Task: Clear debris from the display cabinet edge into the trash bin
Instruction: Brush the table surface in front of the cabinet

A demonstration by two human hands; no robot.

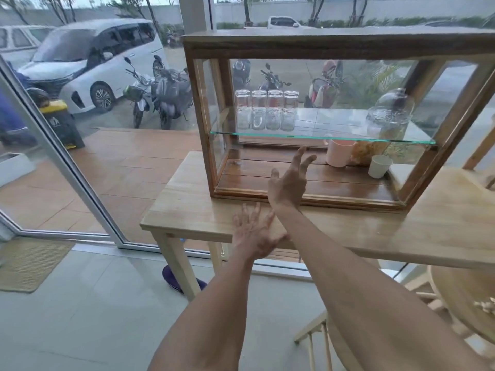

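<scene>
A wooden display cabinet (334, 46) with glass sides stands on a light wooden table (187, 207). My right hand (289, 180) is raised with fingers spread just over the cabinet's front bottom edge (348, 200), holding nothing. My left hand (254, 234) lies palm up with fingers apart at the table's front edge, below the right hand. I cannot make out any debris on the edge. No trash bin shows indoors.
Inside the cabinet, several glass jars (266, 109) stand on a glass shelf (308, 136); a pink cup (338, 153), a white cup (379, 166) and a glass dome (389, 113) sit at the right. A wooden chair (455, 285) is at lower right. A glass wall (80, 129) is at left.
</scene>
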